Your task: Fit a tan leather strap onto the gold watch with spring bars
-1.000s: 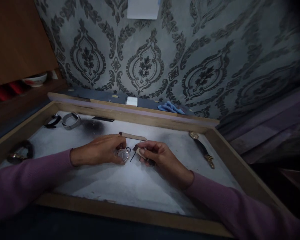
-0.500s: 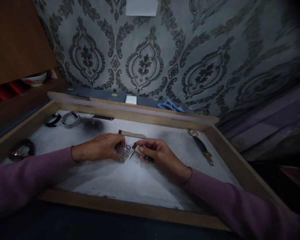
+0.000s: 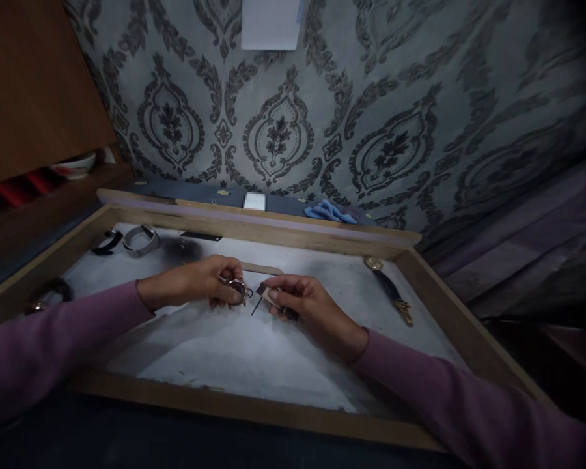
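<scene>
My left hand is closed on a round watch case with a shiny rim, tilted up between thumb and fingers. A short gap to its right, my right hand pinches a watch strap, dark brown at the end and beige on the inner side. A thin dark rod sticks out below that strap from the same hand; its other end is hidden by the fingers. Behind both hands a second strap piece lies flat, beige side up, its left end covered by my left hand.
A wooden tray with a white floor surrounds the hands. Several watches lie in it: a grey one at the back left, a gold one with a dark strap at right. A black flat strip and a blue cloth are farther back.
My left hand has lifted and tilted the watch case, moving slightly up and left. My right hand keeps the strap and rod almost in place. The view has tipped up a little.
</scene>
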Tool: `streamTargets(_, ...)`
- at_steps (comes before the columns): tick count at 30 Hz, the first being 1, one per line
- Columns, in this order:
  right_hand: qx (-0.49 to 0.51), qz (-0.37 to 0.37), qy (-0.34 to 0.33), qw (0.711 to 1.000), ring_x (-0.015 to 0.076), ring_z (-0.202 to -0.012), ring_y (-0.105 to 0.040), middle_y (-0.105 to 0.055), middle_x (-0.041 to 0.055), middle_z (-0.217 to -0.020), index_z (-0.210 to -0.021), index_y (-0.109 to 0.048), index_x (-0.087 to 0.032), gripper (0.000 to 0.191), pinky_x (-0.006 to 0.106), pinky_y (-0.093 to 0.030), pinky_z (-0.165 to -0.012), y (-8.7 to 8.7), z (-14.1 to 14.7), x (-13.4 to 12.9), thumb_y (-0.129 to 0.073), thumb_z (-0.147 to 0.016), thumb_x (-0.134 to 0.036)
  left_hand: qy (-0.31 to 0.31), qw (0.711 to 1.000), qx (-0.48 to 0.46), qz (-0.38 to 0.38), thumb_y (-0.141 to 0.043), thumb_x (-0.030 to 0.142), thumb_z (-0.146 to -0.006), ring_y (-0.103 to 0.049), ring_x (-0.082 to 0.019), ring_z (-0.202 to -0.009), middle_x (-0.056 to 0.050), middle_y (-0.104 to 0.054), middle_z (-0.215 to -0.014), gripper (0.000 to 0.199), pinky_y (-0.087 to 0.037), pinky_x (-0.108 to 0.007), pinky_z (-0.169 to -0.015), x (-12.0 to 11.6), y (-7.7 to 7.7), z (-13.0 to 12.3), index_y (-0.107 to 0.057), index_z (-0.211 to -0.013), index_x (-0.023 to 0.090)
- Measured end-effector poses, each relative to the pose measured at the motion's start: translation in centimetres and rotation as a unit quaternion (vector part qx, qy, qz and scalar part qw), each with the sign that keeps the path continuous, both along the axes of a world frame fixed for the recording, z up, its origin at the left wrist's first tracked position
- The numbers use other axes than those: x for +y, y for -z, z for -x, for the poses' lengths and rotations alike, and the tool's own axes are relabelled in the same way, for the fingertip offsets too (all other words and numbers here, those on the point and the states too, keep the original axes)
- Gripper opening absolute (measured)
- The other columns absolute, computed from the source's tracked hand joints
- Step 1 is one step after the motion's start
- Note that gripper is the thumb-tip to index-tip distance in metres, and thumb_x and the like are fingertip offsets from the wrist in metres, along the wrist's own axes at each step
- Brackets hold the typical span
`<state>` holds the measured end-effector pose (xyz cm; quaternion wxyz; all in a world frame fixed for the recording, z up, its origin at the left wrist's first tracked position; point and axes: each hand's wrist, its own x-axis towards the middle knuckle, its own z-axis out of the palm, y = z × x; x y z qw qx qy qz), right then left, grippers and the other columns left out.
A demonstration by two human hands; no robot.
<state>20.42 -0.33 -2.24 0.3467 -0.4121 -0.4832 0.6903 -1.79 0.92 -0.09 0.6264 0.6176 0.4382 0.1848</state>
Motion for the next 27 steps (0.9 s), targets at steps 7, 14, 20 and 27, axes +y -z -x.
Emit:
streamTargets(7, 0.007, 0.008, 0.004, 1.000, 0.0084, -0.048, -0.049, -0.064, -0.0018, -0.057, -0.086, -0.070, -0.015, 0.033, 0.023, -0.034, -0.048, 0.2, -0.2, 0.3, -0.083, -0.061, -0.033, -0.062, 0.988, -0.095, 0.107, -0.077, 0.023, -0.066, -0.060, -0.008, -0.058, 0.002, -0.062, -0.069, 0.030, -0.048, -0.020, -0.057, -0.3, -0.1, -0.8, -0.057, -0.087, 0.013)
streamTargets(14, -0.002, 0.002, -0.003, 1.000, 0.0078, -0.047, -0.048, -0.062, -0.0026, -0.056, -0.087, -0.070, -0.015, 0.032, 0.023, -0.032, -0.049, 0.3, -0.3, 0.5, -0.081, -0.064, -0.034, -0.014, 0.993, -0.087, 0.077, -0.060, 0.038, -0.085, -0.057, -0.010, -0.047, 0.001, -0.063, -0.069, 0.026, -0.037, -0.020, -0.040, -1.3, 1.8, -1.2, -0.044, -0.091, 0.020)
streamTargets(20, -0.009, -0.002, -0.006, 1.000, 0.0084, -0.048, -0.048, -0.063, -0.0028, -0.056, -0.086, -0.070, -0.017, 0.030, 0.023, -0.033, -0.048, 0.1, -0.1, 0.5, -0.081, -0.064, -0.034, 0.006, 0.996, -0.084, 0.013, -0.052, 0.042, -0.089, -0.053, -0.007, -0.040, 0.004, -0.060, -0.066, 0.024, -0.032, -0.018, -0.035, -1.3, 2.2, -1.6, -0.042, -0.088, 0.020)
streamTargets(27, -0.004, -0.011, -0.008, 1.000, 0.0085, -0.048, -0.050, -0.063, -0.0028, -0.056, -0.088, -0.070, -0.017, 0.033, 0.023, -0.035, -0.048, 0.4, -0.1, 0.5, -0.082, -0.064, -0.036, 0.006, 0.998, -0.058, -0.004, -0.051, 0.043, -0.090, -0.051, -0.005, -0.040, 0.006, -0.055, -0.063, 0.025, -0.031, -0.017, -0.033, -1.6, 1.5, -1.7, -0.043, -0.088, 0.020)
